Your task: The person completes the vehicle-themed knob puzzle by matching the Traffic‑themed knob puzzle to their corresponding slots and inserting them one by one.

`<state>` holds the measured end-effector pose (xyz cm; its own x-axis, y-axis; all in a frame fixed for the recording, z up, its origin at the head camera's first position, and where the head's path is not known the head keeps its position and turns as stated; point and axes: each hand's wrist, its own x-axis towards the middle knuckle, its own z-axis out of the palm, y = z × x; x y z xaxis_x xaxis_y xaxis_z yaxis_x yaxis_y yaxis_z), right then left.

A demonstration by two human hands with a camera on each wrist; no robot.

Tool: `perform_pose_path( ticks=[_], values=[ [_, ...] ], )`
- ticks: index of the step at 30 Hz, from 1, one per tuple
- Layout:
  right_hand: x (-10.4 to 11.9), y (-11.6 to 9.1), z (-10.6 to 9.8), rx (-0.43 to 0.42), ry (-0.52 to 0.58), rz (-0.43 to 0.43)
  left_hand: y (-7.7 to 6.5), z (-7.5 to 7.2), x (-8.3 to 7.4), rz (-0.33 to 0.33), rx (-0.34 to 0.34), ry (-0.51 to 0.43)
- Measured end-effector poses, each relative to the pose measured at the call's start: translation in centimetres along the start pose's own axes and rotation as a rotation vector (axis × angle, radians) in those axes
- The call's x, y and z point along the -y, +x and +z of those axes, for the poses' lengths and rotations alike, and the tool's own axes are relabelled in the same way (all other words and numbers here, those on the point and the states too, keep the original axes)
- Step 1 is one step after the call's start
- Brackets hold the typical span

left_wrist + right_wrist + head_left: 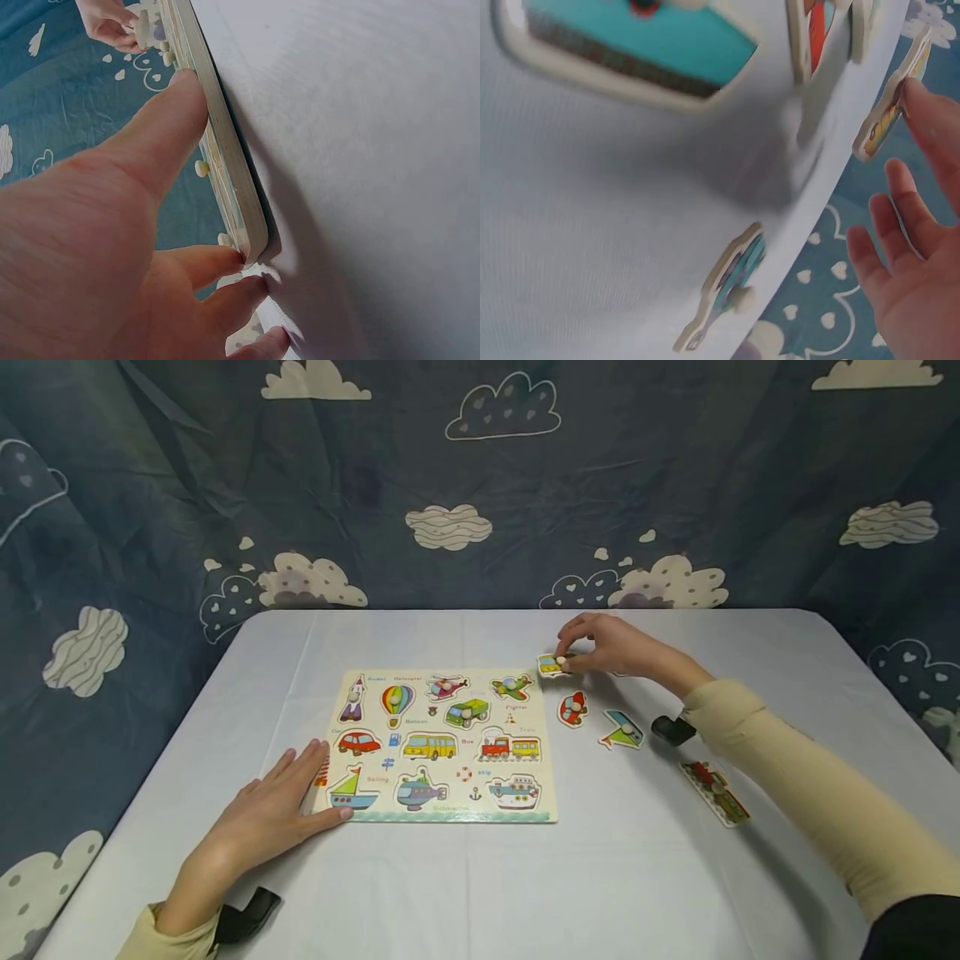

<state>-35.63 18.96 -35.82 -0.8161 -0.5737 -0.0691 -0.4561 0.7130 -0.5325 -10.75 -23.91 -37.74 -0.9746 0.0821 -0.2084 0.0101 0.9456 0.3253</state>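
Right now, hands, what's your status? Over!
Left hand touching puzzle board. Right hand pinching yellow piece. Red piece beside board, seemingly not blocking.

A white cloth [465, 893] with faint creases covers the worktop [615, 868]. I see the picture board [420, 693] lying flat on it, a little left of the middle. Right of it are loose pieces: a red one [572, 709] just beside, a sailboat [622, 729], a train [715, 793] nearer the person, and a knobbed teal-and-purple one [731, 281].

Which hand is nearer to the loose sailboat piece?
Right: the right hand is beyond the sailboat piece; the left hand is across the puzzle board, at its left edge.
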Motion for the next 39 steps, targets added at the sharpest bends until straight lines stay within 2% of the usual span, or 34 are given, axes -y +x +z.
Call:
perform_pose_path(
  ticks=[3,13,24,39],
  values=[
    [0.9,-0.3,0.2,0.007,0.005,-0.025,0.0,0.0,0.0,0.0,-0.002,-0.001],
    [4.4,-1.3,1.2,0.032,0.036,-0.192,0.0,0.0,0.2,-0.002,0.0,-0.009],
    [8.2,-2.3,3.2,0.056,0.036,-0.343,0.1,0.0,0.2,0.013,-0.01,0.006],
    [12.1,-0.7,6.7,0.114,0.016,-0.418,-0.2,-0.2,0.1,0.03,-0.013,0.014]
  ],
)
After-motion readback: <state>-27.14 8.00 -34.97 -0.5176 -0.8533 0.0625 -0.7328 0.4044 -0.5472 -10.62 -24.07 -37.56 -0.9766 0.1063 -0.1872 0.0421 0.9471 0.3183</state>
